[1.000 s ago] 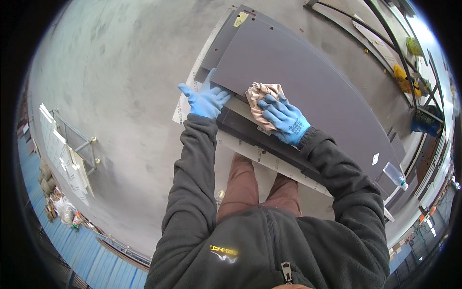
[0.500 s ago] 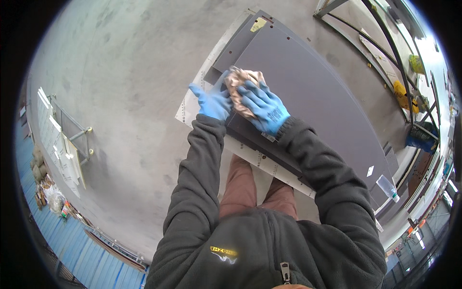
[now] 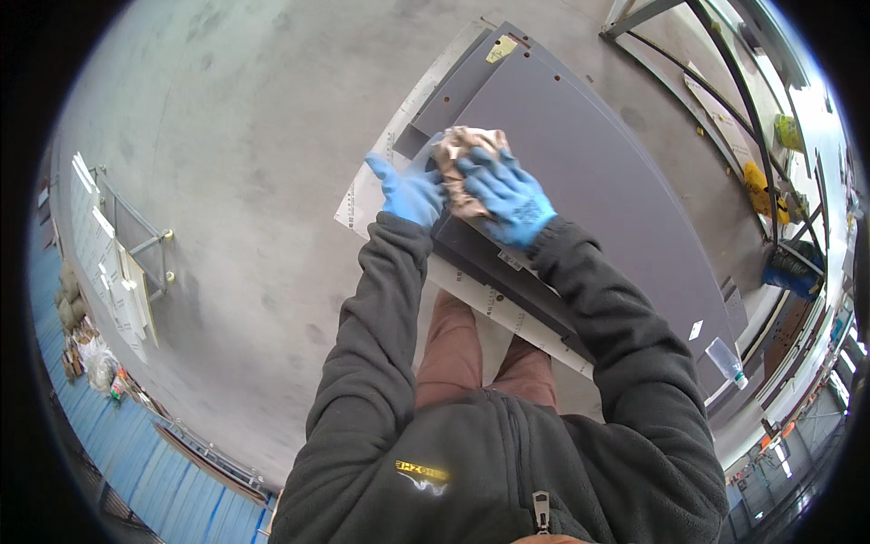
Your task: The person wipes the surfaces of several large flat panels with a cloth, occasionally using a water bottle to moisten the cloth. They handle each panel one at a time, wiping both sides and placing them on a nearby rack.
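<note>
My right hand (image 3: 509, 201), in a blue glove, presses a crumpled tan rag (image 3: 464, 145) against the left edge of a stack of grey panels (image 3: 580, 172). Its fingers bend over the cloth. Beside it, my left hand (image 3: 412, 189), also blue-gloved, rests by the same edge with the thumb stuck out and the fingers stretched toward the rag. Those fingers are blurred and their tips are partly hidden. A pale printed sheet (image 3: 358, 204) sticks out from beneath the panels. On the top panel's far corner is a yellowish label (image 3: 500, 49).
A clear plastic bottle (image 3: 725, 363) lies by the stack's right end. Metal racking (image 3: 739, 100) with a yellow bag (image 3: 759, 189) stands at the far right. At the left, a metal frame (image 3: 136, 240) holds several white sheets. Grey floor (image 3: 245, 181) spreads between.
Both hands and the rag have shifted slightly right in the picture, along with the panels, as the view moved a little. The right hand still holds the rag.
</note>
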